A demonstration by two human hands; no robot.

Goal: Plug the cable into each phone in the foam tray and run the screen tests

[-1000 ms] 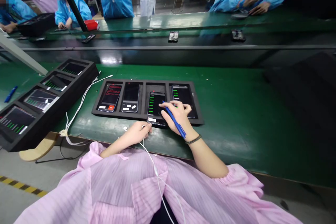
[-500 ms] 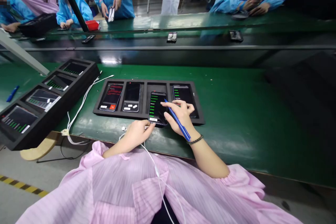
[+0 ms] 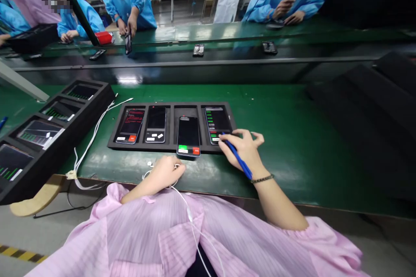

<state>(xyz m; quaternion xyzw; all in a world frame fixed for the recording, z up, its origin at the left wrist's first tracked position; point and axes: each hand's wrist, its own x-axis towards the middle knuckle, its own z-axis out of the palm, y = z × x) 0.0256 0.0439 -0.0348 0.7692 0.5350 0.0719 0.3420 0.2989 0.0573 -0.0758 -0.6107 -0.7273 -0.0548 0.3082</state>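
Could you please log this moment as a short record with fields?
Right hand: holds a blue pen, tip at the fourth phone.
Left hand: rests on the green bench, on a white cable.
Tray: black, four phones in a row.
Third phone: dark screen, green and red buttons, sticks out over the near edge.
First phone: red text.

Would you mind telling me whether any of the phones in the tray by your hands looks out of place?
Yes: the third phone sits lower than its neighbours, its near end jutting past the front edge of the black tray, and its screen shows green and red buttons. The right hand holds a blue pen by the fourth phone.
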